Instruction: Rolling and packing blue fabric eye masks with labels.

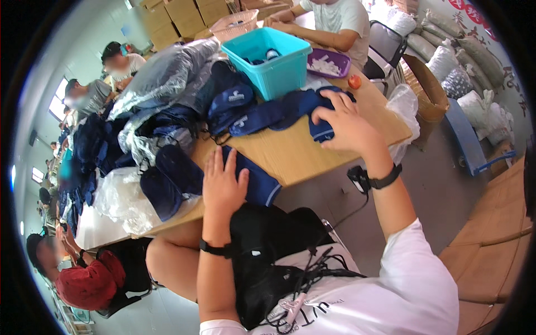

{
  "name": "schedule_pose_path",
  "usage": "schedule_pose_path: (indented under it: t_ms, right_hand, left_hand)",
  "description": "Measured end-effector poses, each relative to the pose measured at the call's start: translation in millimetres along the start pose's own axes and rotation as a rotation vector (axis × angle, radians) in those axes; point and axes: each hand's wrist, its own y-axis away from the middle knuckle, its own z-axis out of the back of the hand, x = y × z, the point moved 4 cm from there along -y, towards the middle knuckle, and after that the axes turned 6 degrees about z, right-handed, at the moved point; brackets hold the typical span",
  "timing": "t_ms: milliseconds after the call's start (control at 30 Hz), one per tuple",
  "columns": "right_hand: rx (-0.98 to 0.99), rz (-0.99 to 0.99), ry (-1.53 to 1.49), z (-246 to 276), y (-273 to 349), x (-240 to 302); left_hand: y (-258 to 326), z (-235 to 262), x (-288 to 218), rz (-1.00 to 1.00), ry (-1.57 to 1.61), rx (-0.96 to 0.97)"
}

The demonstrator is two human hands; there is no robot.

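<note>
My left hand (222, 184) lies with its fingers spread over a navy cloth piece (258, 181) with a pale trimmed edge, near the table's front edge. Farther right, my right hand (349, 125) arches over another navy cloth piece (320, 127), also pale-edged. Its fingers are apart, and the fingertips reach the cloth or hover just above it. Between the hands and the far side runs an overlapping row of navy fabric pouches (259, 118), some with white print. Two more navy cloth pieces (161, 190) sit left of my left hand.
A turquoise bin (282, 81) and a purple basket (347, 68) of white pieces stand on the wooden table (304, 162), near a small red round thing (354, 82). Clear plastic bags (167, 72) crowd the left. A person (343, 22) sits opposite; cardboard (491, 245) is at right.
</note>
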Motion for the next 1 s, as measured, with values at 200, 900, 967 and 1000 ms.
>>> schedule_pose_path:
  t_ms: [200,900,967,1000]
  right_hand:
    - [0.0,-0.067,-0.186,-12,-2,-23]
    - [-0.404,0.677,-0.713,-9,-20,184]
    - [-0.188,0.739,-0.691,-17,-12,191]
    - [-0.189,0.752,-0.694,-18,-10,190]
  left_hand:
    - [6,-5,3,-0.007,0.043,-0.008]
    - [15,13,2,0.396,1.78,0.55]
    - [13,26,4,0.155,2.149,0.53]
    - [13,29,7,0.154,2.145,0.515]
